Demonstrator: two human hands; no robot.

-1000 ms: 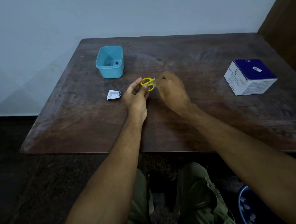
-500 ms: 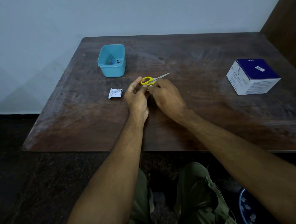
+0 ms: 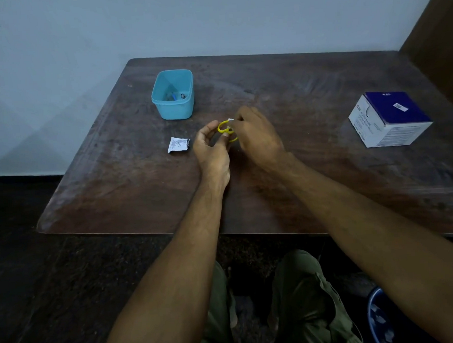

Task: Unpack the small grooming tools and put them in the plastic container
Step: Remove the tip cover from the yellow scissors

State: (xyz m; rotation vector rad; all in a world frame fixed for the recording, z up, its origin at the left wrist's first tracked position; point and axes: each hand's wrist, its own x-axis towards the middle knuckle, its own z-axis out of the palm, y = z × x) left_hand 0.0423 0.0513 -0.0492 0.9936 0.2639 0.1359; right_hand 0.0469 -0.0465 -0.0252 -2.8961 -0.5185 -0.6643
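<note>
Small yellow scissors (image 3: 227, 130) held between both hands, up and left lies the container.

The left hand (image 3: 212, 152) pinches the yellow loops in curled fingers (image 3: 226, 137); the right hand (image 3: 257, 137) pinches something white at the scissors' far end, perhaps a wrapper; the blades are hidden behind its knuckles, so their long axis cannot be told; the blue container (image 3: 175, 107) sits on the desk (image 3: 308, 92) beyond the left fingers, nearer that hand; its contents are too small to make out.
</note>
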